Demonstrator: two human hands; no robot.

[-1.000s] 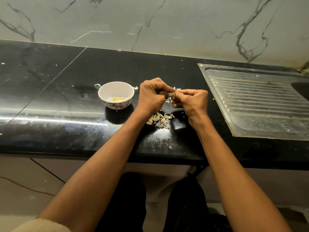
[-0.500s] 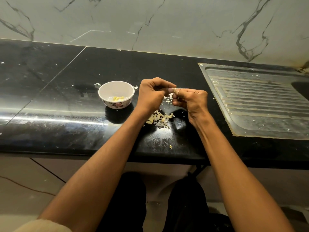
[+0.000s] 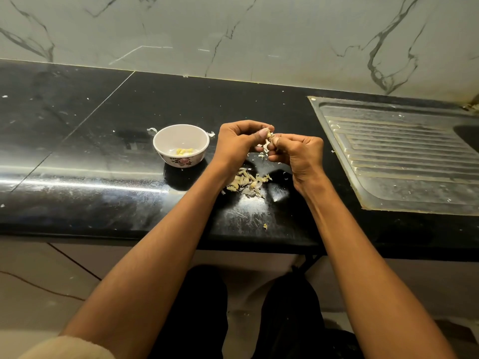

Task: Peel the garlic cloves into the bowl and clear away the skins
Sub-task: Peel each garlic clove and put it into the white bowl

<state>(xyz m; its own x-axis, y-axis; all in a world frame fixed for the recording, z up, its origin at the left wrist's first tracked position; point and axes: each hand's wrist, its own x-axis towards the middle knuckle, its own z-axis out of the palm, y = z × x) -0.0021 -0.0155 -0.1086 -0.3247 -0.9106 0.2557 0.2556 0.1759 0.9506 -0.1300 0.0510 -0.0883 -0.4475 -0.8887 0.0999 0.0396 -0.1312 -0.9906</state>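
— What is seen around the hands from the head view?

— A black countertop (image 3: 103, 141) is shown, backed by a marbled wall (image 3: 233, 35). One steel sink drainboard (image 3: 404, 161) is set into it at the right. One white bowl (image 3: 166, 141) with a flower print is placed left of the hands, well apart from the drainboard.

— And what is held?

— One garlic clove (image 3: 269, 135) is pinched between both hands above the counter. The left hand (image 3: 238, 143) is curled, its thumb pressed against the clove; the right hand (image 3: 298, 154) is curled too, its thumb and forefinger closed on the clove's other end. A strip of skin (image 3: 265, 147) is seen hanging below the clove.

— What gets in the way?

— The pile of cloves and skins (image 3: 246, 181) on the counter is partly hidden by the left wrist, so it cannot be counted.

— What is in the bowl?

— A few peeled cloves (image 3: 184, 151), yellowish, are gathered at the bottom; an exact count cannot be told. Two scraps of skin are lain beside the rim, one on each side.
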